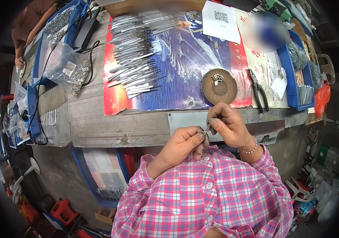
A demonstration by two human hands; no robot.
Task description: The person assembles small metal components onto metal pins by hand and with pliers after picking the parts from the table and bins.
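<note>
Left hand [182, 145] and right hand [230, 127] pinch a tiny thing [206, 131] (can't tell what). The bowl [219, 95] sits near, maybe for easy reach.

Fingertips [213, 121] mostly hide the pinched piece [207, 129].

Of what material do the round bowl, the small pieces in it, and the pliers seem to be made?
Bowl: probably wood or wood-look plastic; brown, matte-looking, with grain-like lines. Small pieces: likely metal, with a bright silvery shine. Pliers: probably steel, dark dull head; the black handles look sleeved, perhaps in plastic.
</note>
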